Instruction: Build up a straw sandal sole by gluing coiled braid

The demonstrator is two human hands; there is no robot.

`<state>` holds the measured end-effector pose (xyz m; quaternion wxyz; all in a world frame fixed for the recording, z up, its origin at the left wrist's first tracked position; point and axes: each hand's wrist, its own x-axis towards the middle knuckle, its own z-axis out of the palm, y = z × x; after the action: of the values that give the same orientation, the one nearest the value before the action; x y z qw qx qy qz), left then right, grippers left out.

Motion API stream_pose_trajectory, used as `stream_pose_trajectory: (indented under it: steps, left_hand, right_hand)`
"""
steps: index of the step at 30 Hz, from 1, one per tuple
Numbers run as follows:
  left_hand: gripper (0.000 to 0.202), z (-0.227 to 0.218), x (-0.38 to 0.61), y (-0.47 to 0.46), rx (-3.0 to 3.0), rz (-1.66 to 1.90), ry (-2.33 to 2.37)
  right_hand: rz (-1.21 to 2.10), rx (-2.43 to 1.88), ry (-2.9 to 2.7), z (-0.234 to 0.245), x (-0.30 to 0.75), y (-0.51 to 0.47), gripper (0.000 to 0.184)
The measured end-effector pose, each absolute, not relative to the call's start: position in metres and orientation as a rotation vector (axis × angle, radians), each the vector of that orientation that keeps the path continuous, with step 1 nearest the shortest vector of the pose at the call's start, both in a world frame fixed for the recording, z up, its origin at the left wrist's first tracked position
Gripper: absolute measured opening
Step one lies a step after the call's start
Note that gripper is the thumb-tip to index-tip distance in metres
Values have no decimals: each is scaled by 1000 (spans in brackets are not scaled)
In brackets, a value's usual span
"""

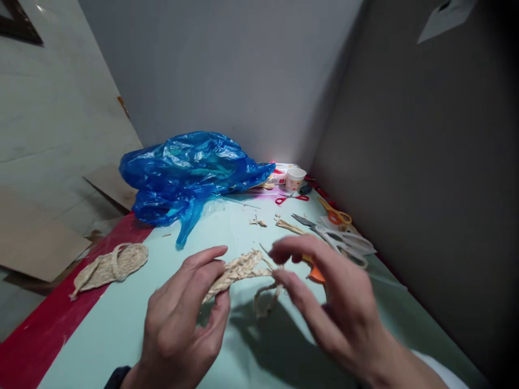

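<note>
My left hand (184, 313) pinches the near end of a braided straw piece (235, 273) between thumb and fingers, holding it above the pale green table (121, 324). My right hand (324, 292) is closed on loose straw strands (270, 294) at the braid's far end, fingers curled and slightly blurred. An orange-handled tool (315, 273) lies just behind my right fingers. A finished woven straw sandal (111, 266) rests at the table's left, on the red border.
A crumpled blue plastic bag (186, 175) fills the back of the table. White scissors (343, 240), orange scissors (335, 215), red scissors (291, 198) and a white cup (295, 179) lie at the back right by the grey wall. Cardboard sheets (36, 240) lie on the floor, left.
</note>
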<state>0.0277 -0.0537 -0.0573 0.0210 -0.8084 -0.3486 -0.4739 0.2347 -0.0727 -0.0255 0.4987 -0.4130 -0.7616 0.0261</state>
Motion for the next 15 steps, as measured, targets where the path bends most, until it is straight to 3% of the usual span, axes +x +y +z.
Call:
stream_pose_trajectory:
  steps: [4,15]
  left_hand:
    - [25,-57,29,-54,-2485,-1496,-1176]
    - [20,-65,24,-52,-2392,-1434,-1321]
  right_hand:
    - [-202,-873,-1979,-46,226,-82,20]
    - [-125,-860,-2049,-63,225,-74,25]
